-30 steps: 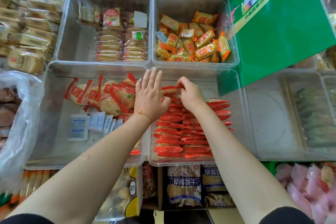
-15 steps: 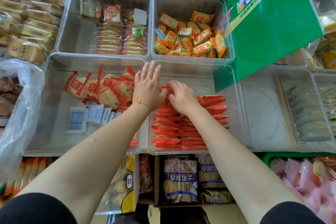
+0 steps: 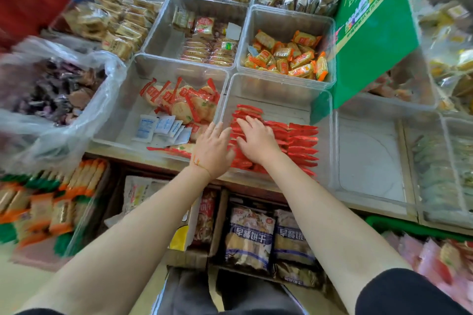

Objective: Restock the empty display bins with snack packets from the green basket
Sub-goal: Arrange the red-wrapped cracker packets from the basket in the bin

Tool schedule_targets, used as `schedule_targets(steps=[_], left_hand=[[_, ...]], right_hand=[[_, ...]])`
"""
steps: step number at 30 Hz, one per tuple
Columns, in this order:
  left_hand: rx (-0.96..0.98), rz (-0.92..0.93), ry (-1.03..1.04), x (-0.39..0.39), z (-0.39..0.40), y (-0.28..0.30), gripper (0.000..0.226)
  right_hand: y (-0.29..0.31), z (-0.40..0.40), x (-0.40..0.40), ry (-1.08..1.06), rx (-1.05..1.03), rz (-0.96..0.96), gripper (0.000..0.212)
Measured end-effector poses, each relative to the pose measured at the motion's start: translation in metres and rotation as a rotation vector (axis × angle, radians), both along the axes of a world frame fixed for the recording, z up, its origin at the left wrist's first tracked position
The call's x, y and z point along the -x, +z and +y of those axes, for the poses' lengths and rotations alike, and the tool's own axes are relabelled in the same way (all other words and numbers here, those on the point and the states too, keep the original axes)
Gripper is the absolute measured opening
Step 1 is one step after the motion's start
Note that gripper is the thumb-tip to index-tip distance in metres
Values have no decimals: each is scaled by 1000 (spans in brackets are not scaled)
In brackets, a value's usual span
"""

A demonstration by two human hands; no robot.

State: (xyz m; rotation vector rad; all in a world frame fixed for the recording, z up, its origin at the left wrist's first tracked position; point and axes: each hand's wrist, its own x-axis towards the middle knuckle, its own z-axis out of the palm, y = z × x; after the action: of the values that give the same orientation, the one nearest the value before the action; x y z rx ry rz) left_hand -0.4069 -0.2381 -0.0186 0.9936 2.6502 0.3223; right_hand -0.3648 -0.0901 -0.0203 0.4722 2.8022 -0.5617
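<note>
Scene: a person stood over a tabletop of clear plastic display bins, both bare forearms reaching forward.
Packets: red snack packets lay in overlapping rows in a clear bin at the tabletop's near edge, filling its near half; its far half was bare.
Right hand: the right hand lay flat on the left rows, fingers spread and pressing down, pinching nothing.
Left hand: the left hand rested over the bin's left wall, fingers loosely together, palm down; whether it held anything could not be told.
Supply: the green basket showed only as a rim below the tabletop's near right corner, pink packets beside it.
Empty bin: a bare clear bin stood just right of the red packets.
Handling: the packets looked light, thin and slick in glossy film, likely to slide off one another; contents probably brittle.
Hold: best gathered several together, gripped across the flat faces, not by the crimped ends.
</note>
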Motion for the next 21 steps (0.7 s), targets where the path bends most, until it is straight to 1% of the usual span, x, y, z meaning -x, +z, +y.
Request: schedule_targets(steps=[2,4,6,8,9,10,11,12,15,17,19,21], left_hand=[[30,5,-11,-17,-2,12,54],[-12,4,-5,-36,-3,23,50],[-168,0,17,-62,0,31,48],[-385,11,33,-91,4,33,34],[-454,8,44,-108,7,33,25],[-476,-12,48,-124,11,33,20],[-453,-61,39,-142,17,33,17],[-386,-142,22,-159,22,31,18],[-41,-427,-127,-205,43,24,25],[121,-513,-274,-234,59,20,29],[166,-536,-329,-264,80,15,28],[123,-518,-318,-296,110,10,26]], right_hand=[[19,2,-22,-64,99,133,42],[42,2,-55,-163,210,252,26],[60,-2,-97,-282,284,357,21],[67,-9,-140,-411,296,455,20],[65,-12,-162,-483,299,479,20],[61,-14,-184,-555,302,482,19],[55,-15,-208,-619,303,456,20],[48,-16,-231,-668,306,399,20],[27,-5,-299,-731,335,170,21],[16,9,-341,-763,379,72,20],[8,27,-379,-784,402,24,19],[2,52,-415,-809,397,32,19]])
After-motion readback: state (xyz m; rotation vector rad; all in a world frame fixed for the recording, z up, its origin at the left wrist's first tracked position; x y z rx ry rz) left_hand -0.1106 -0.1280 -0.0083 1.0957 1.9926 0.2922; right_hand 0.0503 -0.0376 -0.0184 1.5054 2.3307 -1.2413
